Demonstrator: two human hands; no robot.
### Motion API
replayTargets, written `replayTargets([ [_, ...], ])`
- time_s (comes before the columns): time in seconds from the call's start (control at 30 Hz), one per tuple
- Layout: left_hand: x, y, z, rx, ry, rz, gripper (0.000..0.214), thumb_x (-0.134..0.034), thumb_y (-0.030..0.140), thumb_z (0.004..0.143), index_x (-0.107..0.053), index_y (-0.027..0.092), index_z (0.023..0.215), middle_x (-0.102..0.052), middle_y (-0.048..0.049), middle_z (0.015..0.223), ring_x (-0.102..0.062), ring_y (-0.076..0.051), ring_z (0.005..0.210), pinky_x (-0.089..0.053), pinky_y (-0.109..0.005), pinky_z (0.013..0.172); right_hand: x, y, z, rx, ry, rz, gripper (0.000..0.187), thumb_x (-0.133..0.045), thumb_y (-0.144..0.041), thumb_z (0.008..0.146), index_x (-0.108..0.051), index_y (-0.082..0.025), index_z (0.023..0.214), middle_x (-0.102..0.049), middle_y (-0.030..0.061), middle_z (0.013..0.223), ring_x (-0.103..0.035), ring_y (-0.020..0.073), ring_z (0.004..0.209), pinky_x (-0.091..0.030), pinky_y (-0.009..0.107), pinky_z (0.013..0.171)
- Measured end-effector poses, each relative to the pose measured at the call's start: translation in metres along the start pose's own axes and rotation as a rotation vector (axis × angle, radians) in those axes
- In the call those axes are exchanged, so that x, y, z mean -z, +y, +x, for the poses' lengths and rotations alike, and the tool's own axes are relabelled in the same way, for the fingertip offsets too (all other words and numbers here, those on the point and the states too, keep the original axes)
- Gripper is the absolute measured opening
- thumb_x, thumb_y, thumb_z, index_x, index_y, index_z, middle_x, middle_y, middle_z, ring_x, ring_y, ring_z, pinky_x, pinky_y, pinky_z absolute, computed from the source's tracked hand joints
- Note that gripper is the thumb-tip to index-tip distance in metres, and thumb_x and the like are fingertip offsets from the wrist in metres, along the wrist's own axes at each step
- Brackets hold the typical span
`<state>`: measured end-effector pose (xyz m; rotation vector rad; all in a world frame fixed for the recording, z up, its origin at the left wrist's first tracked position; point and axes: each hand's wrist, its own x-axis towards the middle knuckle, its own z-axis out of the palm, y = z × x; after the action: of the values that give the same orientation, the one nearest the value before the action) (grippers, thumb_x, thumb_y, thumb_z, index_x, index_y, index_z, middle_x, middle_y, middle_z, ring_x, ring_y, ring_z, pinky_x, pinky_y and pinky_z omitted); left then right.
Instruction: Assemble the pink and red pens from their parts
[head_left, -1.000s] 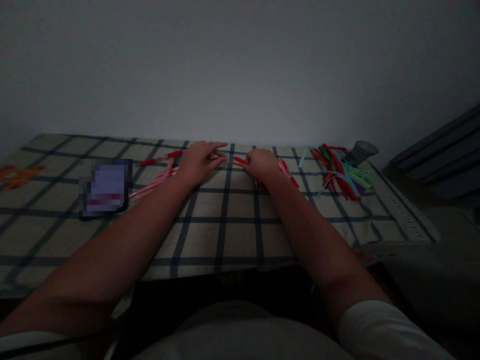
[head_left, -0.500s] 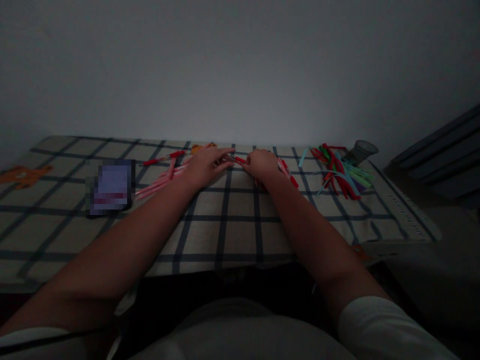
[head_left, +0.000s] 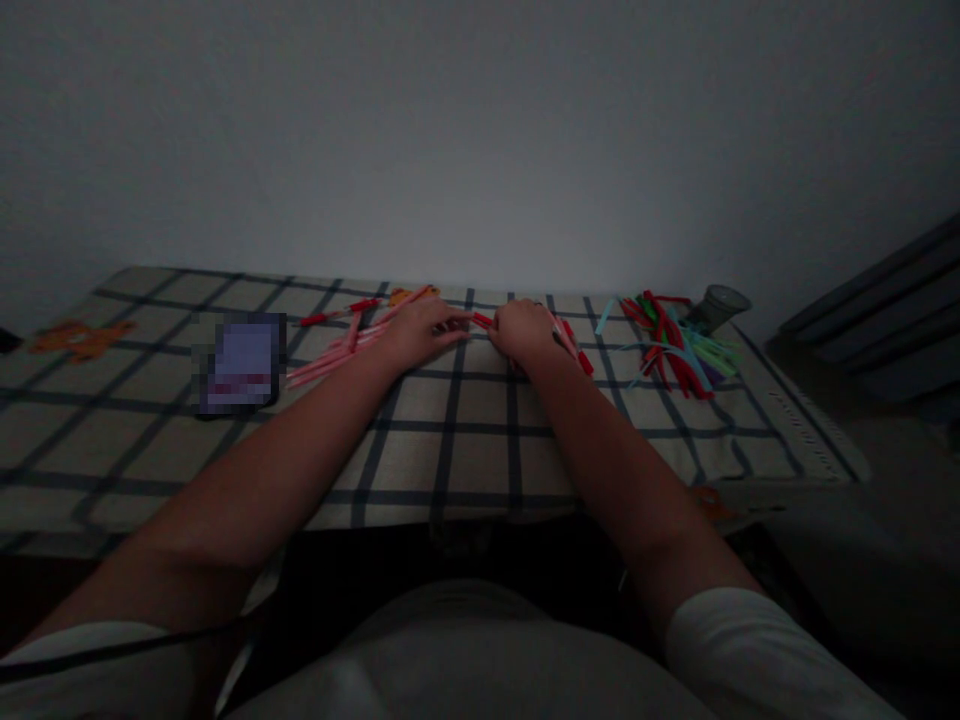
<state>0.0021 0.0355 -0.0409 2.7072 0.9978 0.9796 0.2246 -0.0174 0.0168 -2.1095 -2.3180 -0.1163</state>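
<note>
My right hand is closed around a red pen piece, whose red end sticks out to the left between thumb and fingers. Facing it, my left hand has its thumb and fingers apart at the end of that piece; nothing clear shows between them. Below and beside the left hand lies a bundle of pink-and-white sticks. A red-and-clear pen rests behind the bundle. More red pen pieces lie by the right hand, partly covered by it.
A checked tablecloth covers the table against the wall. To the left lies a blurred-out phone. Colourful strips are heaped at the right, near a tipped clear cup. A pale blue strip lies apart from them.
My left fingers have drawn slightly back and curled; a silvery bit seen between them earlier no longer shows. My right hand keeps its hold. The view has shifted slightly.
</note>
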Motion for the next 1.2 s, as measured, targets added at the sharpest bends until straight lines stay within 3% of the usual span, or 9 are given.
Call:
replayTargets([
  [0.27, 0.0029, -0.0042, 0.0022, 0.008, -0.009, -0.021, 0.025, -0.076, 0.044, 0.100, -0.088, 0.025, 0.110, -0.089, -0.0083, 0.113, -0.082, -0.027, 0.110, -0.053, -0.053, 0.126, -0.0020, -0.0004, -0.0006, -0.012, 0.016, 0.017, 0.042, -0.054, -0.021, 0.113, -0.085, -0.003, 0.136, -0.082, 0.0305, 0.138, -0.078, 0.0394, 0.137, -0.060, 0.047, 0.113],
  [0.43, 0.0051, 0.0011, 0.0034, 0.031, -0.015, -0.014, 0.021, -0.074, 0.036, 0.099, -0.089, 0.025, 0.110, -0.090, -0.0100, 0.119, -0.081, -0.029, 0.117, -0.056, -0.054, 0.124, -0.0011, -0.0007, -0.0011, -0.009, -0.004, 0.016, 0.043, -0.054, -0.021, 0.113, -0.084, -0.003, 0.138, -0.081, 0.0303, 0.139, -0.077, 0.0393, 0.138, -0.059, 0.046, 0.112],
  [0.6, 0.0050, 0.0023, 0.0037, 0.074, -0.017, -0.005, 0.020, -0.074, 0.032, 0.099, -0.088, 0.023, 0.110, -0.089, -0.0102, 0.120, -0.081, -0.028, 0.117, -0.046, -0.057, 0.135, -0.0048, -0.0001, 0.0006, -0.010, 0.002, 0.021, 0.042, -0.054, -0.020, 0.112, -0.084, -0.004, 0.136, -0.082, 0.0305, 0.137, -0.076, 0.0400, 0.139, -0.059, 0.048, 0.113],
  [0.9, 0.0017, -0.0048, 0.0023, 0.065, 0.015, -0.004, 0.020, -0.075, 0.032, 0.099, -0.088, 0.023, 0.112, -0.090, -0.0096, 0.121, -0.081, -0.027, 0.118, -0.045, -0.057, 0.136, -0.0070, 0.0011, 0.0020, 0.004, 0.024, 0.018, 0.043, -0.052, -0.018, 0.112, -0.084, -0.004, 0.137, -0.082, 0.0304, 0.137, -0.077, 0.0393, 0.136, -0.060, 0.048, 0.111],
  [1.2, 0.0016, -0.0062, 0.0039, 0.065, 0.034, 0.016, 0.021, -0.076, 0.036, 0.100, -0.090, 0.027, 0.113, -0.090, -0.0084, 0.119, -0.080, -0.028, 0.118, -0.056, -0.052, 0.122, -0.0059, -0.0003, -0.0005, 0.009, 0.029, 0.018, 0.044, -0.050, -0.017, 0.113, -0.084, -0.006, 0.138, -0.082, 0.0301, 0.138, -0.077, 0.0397, 0.138, -0.059, 0.049, 0.112],
])
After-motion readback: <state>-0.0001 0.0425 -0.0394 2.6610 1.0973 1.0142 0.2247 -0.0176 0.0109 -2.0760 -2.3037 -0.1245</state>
